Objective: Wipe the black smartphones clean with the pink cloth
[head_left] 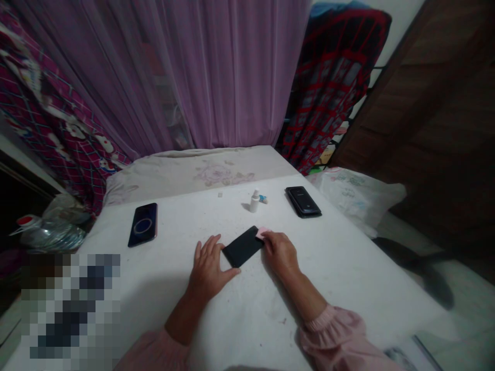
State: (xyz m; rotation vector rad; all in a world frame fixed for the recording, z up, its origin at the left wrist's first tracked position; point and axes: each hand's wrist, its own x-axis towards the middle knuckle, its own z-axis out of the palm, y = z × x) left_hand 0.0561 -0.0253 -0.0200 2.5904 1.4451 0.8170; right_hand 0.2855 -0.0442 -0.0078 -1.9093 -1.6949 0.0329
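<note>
A dark smartphone (243,247) lies at a slant on the white table cover, between my two hands. My left hand (209,268) steadies its near left end, the thumb at the lower corner and the index finger at the upper one; the other fingers are spread. A small pink cloth (262,233) is pinched in the fingers of my right hand (281,252), pressed on the phone's far right corner. Part of the cloth is hidden by those fingers. Beyond the phone stands a small white spray bottle (254,201), upright, beside a small blue and white item (263,199) I cannot make out.
Another phone (143,224) lies to the left. A black phone (303,201) rests at the right, seemingly on another dark flat object. A tiny pale square (220,195) sits farther back. Purple curtains (232,77) hang behind the table (174,216); a plastic bag (356,196) is off its right edge.
</note>
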